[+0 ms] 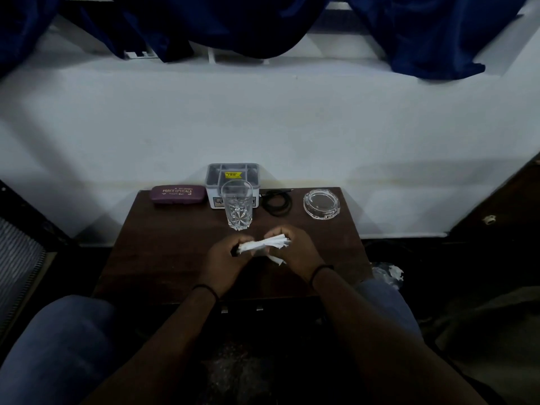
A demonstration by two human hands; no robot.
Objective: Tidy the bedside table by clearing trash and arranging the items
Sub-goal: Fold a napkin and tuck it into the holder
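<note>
Item in hand: paper scraps (264,244), a loose white bundle of torn strips, held above the near-centre of the bedside table (163,252), just in front of the drinking glass (236,204).

Hand state: left hand (225,258) has fingers curled round the left end of the bundle. Right hand (295,249) has fingers curled over the right end; frayed tips stick out past them and one strip hangs below. Exact thumb positions cannot be told, lighting too dim.

Handling, est.:
- Very light, soft, no stiffness. Compresses w/o resistance.
- Not fragile, but loose pcs slip out easily, esp. the hanging strip.
- Best hold: close the whole bundle in one fist, mid-length, ends tucked in. Pinching at an end prob. sheds strips.

Nearby, handle w/ care: glass is tall, cut-pattern base, breakable, and close to the knuckles. Glass ashtray (321,203) sits at rear right, clear of hands. Spectacle case (176,194), organiser box (233,178) and black cord (276,204) line the rear edge.
</note>
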